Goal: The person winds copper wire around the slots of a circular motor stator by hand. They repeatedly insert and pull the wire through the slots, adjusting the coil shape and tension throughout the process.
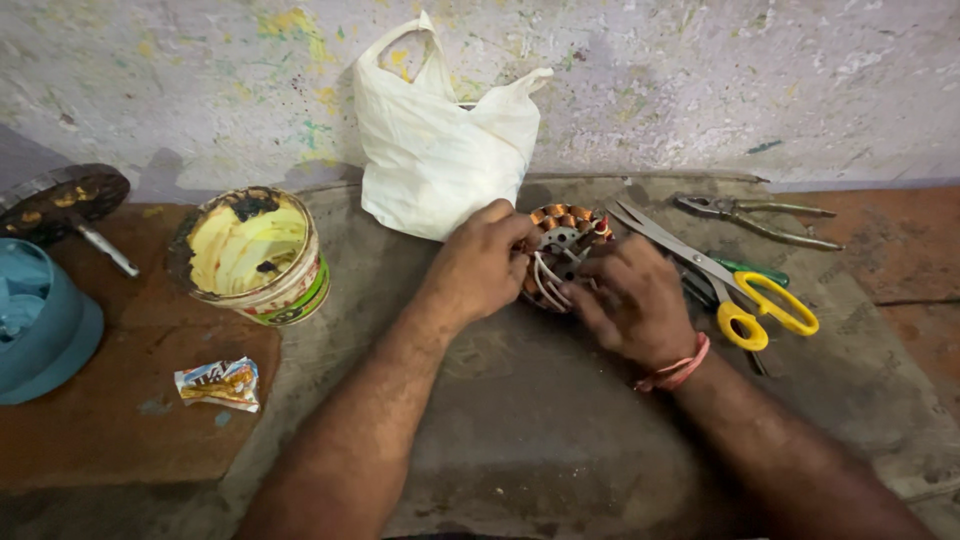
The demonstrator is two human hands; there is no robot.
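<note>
Paint-flecked plaster rises behind a worn grey counter (pixel 520 420), its top dull and scuffed, with rust-brown patches to either side. At the middle of it both hands meet on a round motor stator (pixel 562 243): a metal ring carrying copper-coloured coils around its rim and pale white wires looping across its centre. The left hand (pixel 478 265) has its grip clamped on the ring's near-left edge, thumb over the top. The right hand (pixel 630 300), a red thread band at the wrist, lies over the lower right part with fingers curled into the white wires, pinching them as far as I can judge. Coils sit wound on the visible far side; the loose white leads look unsettled, so the wiring seems partly done, with the near half hidden under the hands.

Just right of the stator lie yellow-handled scissors (pixel 740 295), blades shut, and slim pliers (pixel 760 218) farther back. A crumpled white plastic bag (pixel 435 140) stands against the wall. Left of it sits a stained tub (pixel 255 255) smeared with yellowish paste, and a crushed wrapper (pixel 218 383) lies nearby.
</note>
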